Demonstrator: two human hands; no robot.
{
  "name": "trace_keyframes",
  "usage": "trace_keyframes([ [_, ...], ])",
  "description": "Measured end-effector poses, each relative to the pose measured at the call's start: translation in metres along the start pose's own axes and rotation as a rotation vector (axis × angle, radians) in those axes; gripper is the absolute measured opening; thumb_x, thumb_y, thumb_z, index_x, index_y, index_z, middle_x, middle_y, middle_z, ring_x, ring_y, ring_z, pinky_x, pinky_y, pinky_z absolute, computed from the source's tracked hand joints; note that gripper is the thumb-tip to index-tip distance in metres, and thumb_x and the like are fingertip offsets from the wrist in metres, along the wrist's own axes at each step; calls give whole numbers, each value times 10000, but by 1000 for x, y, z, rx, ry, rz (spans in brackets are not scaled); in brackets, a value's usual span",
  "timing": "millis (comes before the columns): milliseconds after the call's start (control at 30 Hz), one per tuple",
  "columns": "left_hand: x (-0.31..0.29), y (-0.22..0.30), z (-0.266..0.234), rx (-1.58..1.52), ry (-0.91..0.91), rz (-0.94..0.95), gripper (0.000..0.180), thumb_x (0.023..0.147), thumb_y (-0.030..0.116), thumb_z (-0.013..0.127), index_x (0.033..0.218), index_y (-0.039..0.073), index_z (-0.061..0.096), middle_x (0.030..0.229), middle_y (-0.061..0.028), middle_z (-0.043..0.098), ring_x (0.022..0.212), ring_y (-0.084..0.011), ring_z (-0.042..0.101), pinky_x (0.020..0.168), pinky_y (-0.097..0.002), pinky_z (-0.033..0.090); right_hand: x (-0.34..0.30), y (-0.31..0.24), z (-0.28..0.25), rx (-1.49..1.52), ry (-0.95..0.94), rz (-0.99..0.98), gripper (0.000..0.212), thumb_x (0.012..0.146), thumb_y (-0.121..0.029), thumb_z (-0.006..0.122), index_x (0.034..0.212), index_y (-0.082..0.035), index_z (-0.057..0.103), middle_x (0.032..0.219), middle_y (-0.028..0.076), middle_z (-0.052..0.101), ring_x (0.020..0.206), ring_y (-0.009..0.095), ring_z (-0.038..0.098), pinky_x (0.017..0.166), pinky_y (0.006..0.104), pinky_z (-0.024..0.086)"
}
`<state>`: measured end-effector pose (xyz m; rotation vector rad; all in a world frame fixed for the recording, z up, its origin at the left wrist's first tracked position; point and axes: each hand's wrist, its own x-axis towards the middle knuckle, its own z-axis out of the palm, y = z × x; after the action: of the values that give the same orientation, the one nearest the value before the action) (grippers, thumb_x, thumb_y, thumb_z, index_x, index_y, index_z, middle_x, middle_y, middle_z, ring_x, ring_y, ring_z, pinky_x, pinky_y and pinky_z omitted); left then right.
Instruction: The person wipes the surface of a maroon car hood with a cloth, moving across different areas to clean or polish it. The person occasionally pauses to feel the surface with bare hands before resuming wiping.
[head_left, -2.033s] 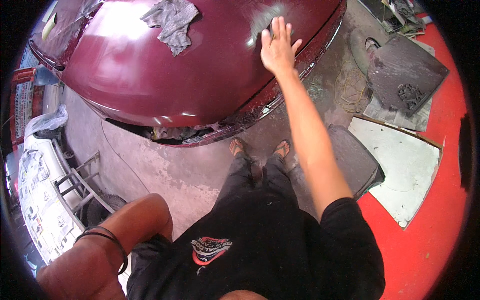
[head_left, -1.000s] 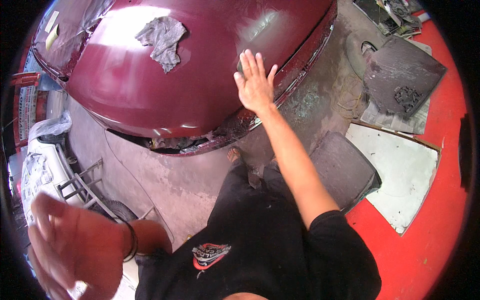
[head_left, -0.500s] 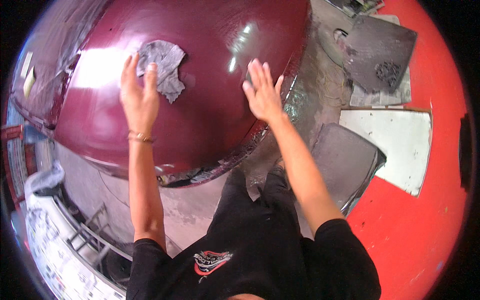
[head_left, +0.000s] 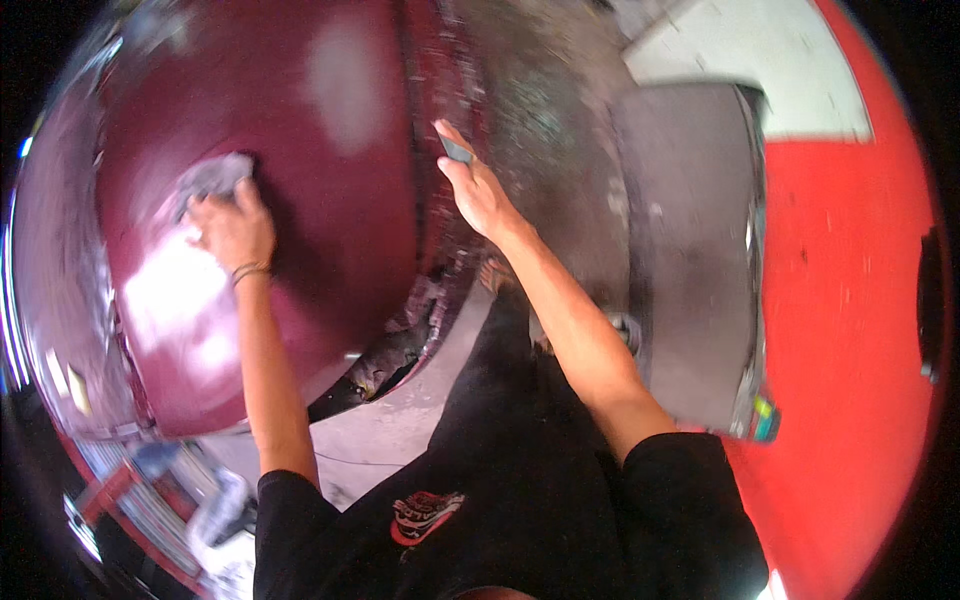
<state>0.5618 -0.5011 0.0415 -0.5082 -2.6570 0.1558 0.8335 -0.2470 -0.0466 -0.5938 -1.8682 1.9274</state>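
Observation:
A dark red car hood (head_left: 330,230) fills the upper left, glossy with bright reflections. My left hand (head_left: 238,228) is on it with a crumpled grey cloth (head_left: 222,174) under its fingertips, slightly smeared by motion. Over the hood's right edge is my right hand (head_left: 478,195), turned side-on. Between its thumb and fingers sits a small, flat, dark grey piece (head_left: 456,151); its exact kind cannot be made out.
To the right lies a grey panel (head_left: 690,250) with a small green and yellow item (head_left: 765,418) at its lower corner. A white panel (head_left: 770,75) rests beyond it on the red floor (head_left: 840,300). Red and metal clutter (head_left: 150,510) stands at lower left.
My left hand has come down on the cloth, and both have shifted left over the hood. My right hand has lifted and turned, showing the grey piece. The whole view has swung round.

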Motion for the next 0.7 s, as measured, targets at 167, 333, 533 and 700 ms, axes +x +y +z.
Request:
trace_keyframes([
  [167,-68,-17,-7,-46,33,130,811,1096,607,465,1637,15,339,1714,-293,299,1574,-544,269,1243,-725,220,-229,113,-112,829,413,694,594,1052,-361,588,1608,-159,530,1593,16,535,1456,184,473,1278,396,283],
  [333,-77,19,-10,-29,55,218,781,1078,654,449,1704,212,300,1703,-235,366,1565,-461,340,1213,-738,265,-492,221,-197,1145,1113,768,363,1011,-255,639,1359,-159,673,1340,71,709,1267,273,636,1095,540,470],
  [533,-35,-26,5,-9,151,354,774,1058,644,499,1647,145,447,1658,-167,473,1547,-386,407,1260,-622,279,-628,320,-222,925,1343,898,454,984,-264,668,1435,-223,647,1437,55,646,1214,249,626,1038,502,494],
  [700,-36,5,-10,-260,-37,509,745,1102,508,495,1667,39,375,1707,-206,397,1564,-380,392,1284,-489,301,-614,447,-227,197,1127,1096,535,1001,-274,623,1526,-176,594,1518,100,600,1370,278,558,1160,510,405],
])
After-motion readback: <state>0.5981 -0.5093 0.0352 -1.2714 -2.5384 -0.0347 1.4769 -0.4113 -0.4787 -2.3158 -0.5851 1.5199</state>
